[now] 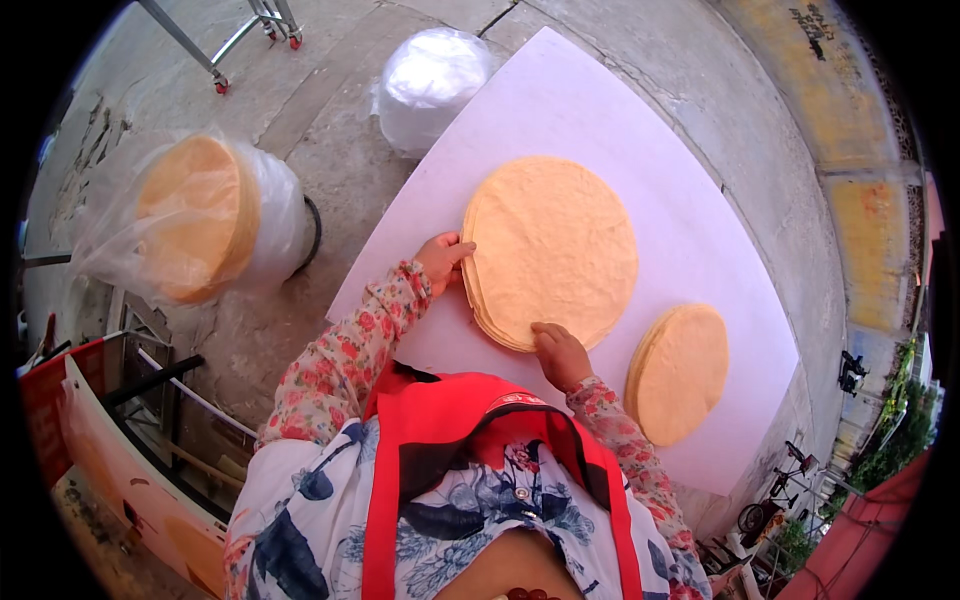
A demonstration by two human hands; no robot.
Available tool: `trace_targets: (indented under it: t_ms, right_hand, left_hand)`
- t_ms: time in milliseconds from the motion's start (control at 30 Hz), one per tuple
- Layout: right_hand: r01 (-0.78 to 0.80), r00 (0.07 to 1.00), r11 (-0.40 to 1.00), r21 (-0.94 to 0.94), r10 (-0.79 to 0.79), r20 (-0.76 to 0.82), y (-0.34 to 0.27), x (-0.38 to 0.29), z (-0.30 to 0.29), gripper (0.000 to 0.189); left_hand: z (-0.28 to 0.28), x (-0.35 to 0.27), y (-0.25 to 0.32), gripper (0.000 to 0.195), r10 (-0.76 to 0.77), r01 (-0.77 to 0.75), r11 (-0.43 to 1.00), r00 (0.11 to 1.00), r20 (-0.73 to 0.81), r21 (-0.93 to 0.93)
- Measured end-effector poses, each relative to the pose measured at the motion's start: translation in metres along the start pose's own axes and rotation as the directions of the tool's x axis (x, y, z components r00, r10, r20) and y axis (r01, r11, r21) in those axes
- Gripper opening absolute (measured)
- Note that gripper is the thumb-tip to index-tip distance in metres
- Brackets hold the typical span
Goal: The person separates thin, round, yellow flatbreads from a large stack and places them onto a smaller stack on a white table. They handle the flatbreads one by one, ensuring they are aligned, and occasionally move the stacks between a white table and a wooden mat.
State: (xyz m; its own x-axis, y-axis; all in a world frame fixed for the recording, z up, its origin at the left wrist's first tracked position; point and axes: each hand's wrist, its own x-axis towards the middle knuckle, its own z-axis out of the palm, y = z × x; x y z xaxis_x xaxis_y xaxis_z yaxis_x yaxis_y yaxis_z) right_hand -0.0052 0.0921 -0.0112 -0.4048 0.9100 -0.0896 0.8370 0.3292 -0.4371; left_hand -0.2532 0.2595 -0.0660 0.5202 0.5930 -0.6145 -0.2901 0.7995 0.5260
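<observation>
A stack of thin round flatbreads [555,247] lies on a white tabletop [555,97] in front of me. My left hand [444,259] grips the stack's left edge, thumb on top and the other fingers hidden beneath or beside it. At the near edge, my right hand [559,354] touches the stack with its fingertips bent over the rim; whether it pinches any sheet is hard to tell. A second stack of flatbreads [682,375] rests to the right on the same table, apart from both hands.
Left of the table, a flatbread stack [199,217] sits in a clear plastic bag [274,202]. Another plastic-wrapped bundle [431,86] stands beyond the table's left edge. A metal frame on red casters [221,82] is at the upper left. A bicycle [772,491] stands far right.
</observation>
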Motion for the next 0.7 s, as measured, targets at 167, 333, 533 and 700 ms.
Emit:
trace_targets:
  t_ms: [167,333,533,700]
  right_hand:
    - [-0.232,0.95,0.879,0.416,0.297,-0.098,-0.043,0.055,-0.028,0.036]
    - [-0.145,0.909,0.971,0.19,0.207,-0.362,-0.055,0.108,-0.023,0.025]
    - [-0.303,0.806,0.928,0.216,0.371,-0.462,0.02,0.108,-0.12,0.002]
    - [-0.24,0.806,0.967,-0.09,0.146,-0.573,-0.024,0.099,-0.256,0.004]
  left_hand:
    - [0.013,-0.016,-0.001,0.022,0.065,-0.058,0.995,0.994,0.084,-0.08]
    - [0.031,-0.024,-0.009,0.022,0.095,-0.089,0.988,0.995,0.037,-0.123]
    - [-0.001,-0.026,-0.029,0.018,0.133,-0.136,0.99,0.986,-0.097,-0.023]
    - [-0.029,-0.038,-0.031,0.022,0.022,-0.029,0.973,0.999,-0.032,-0.227]
